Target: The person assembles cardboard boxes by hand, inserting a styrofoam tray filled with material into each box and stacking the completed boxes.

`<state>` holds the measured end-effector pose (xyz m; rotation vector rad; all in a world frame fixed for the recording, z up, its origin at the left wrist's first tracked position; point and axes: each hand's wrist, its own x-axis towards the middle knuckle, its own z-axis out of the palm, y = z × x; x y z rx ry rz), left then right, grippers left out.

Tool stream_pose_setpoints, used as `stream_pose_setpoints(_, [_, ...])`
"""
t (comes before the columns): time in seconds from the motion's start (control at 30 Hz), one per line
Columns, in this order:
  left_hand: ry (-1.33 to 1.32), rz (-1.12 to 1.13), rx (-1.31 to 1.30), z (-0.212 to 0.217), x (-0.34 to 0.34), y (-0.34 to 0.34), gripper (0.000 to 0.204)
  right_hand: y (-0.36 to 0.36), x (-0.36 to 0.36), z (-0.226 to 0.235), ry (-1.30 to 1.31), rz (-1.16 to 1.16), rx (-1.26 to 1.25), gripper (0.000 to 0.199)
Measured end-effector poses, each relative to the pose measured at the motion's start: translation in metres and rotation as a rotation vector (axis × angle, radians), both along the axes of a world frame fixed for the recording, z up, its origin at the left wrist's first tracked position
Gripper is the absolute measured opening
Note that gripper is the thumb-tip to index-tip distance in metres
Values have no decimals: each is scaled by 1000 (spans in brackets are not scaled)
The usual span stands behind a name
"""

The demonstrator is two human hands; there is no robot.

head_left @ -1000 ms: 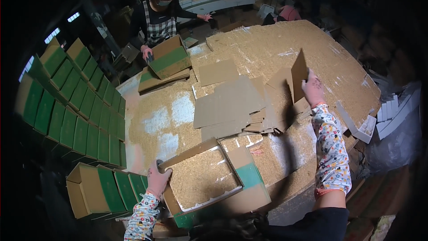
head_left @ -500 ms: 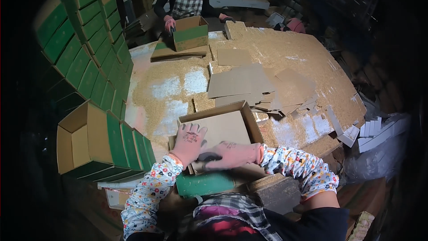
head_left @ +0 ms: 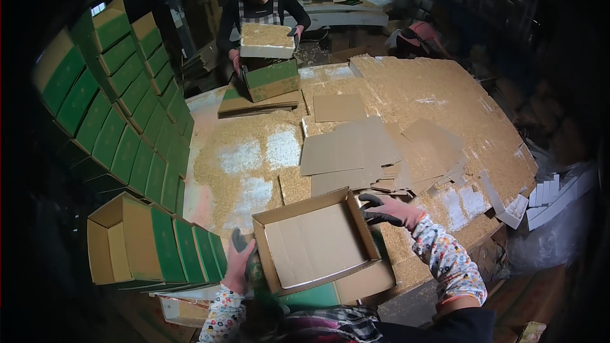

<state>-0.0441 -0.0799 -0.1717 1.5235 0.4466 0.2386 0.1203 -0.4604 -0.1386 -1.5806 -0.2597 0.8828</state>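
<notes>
An open cardboard box point(head_left: 318, 244) sits tilted in front of me, with a flat cardboard sheet lining its bottom. Against its left side is my left hand point(head_left: 240, 260), in a pink glove with dark fingertips, its fingers pointing up. My right hand point(head_left: 391, 209), gloved alike, has its fingers curled at the box's far right corner. The box is held between both hands. Green and brown cardboard point(head_left: 365, 282) shows beneath it, partly hidden.
Green boxes point(head_left: 136, 114) rise in stacks at left, beside a nearer row of open ones point(head_left: 124, 241). Loose cardboard sheets point(head_left: 349, 146) lie on the grain-strewn table point(head_left: 432, 82). Across it a co-worker point(head_left: 264, 9) holds a white tray point(head_left: 267, 39) above a box point(head_left: 273, 80).
My hands have moved from the sheet inside the box to its outer sides, and the box has tilted. The co-worker has brought a filled white tray over the far box.
</notes>
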Motion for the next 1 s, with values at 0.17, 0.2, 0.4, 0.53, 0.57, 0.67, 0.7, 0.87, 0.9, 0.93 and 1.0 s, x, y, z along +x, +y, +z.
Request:
stream_pose_setpoints(0.17, [112,-4,214,-67,17,-60,46,54,11,-63,-229,117,-543,96])
stream_pose_setpoints(0.2, [87,-47,163,-67,15,-45,44,64,0,-43,-486,154,-625,102])
stream_pose_setpoints(0.4, [215,-206,-634,0,-12,-9,39,82,-71,-58,136,-227,119,78])
stream_pose_setpoints(0.53, [-241,-152,-142,39,-30,-2,53,93,-101,3,45,-410,430,50])
stream_pose_setpoints(0.57, [-403,13,346,69,-60,12,59,98,-99,13,-289,-329,260,54])
stream_pose_setpoints(0.67, [-713,707,1403,116,-139,119,78,143,-82,46,-1052,-238,35,69])
stream_pose_setpoints(0.7, [-536,1107,1281,113,-154,154,69,160,-76,67,-1251,-159,-70,74])
stream_pose_setpoints(0.87, [-561,1328,309,41,-160,310,46,332,-113,157,-1465,-58,86,71])
stream_pose_setpoints(0.9, [-567,1328,131,19,-177,335,44,378,-126,156,-1295,40,183,67])
stream_pose_setpoints(0.93, [-767,1232,-156,16,-165,339,45,409,-135,162,-1124,115,217,64])
stream_pose_setpoints(1.0, [-1232,1164,-718,24,-165,326,49,471,-155,161,-711,288,249,58])
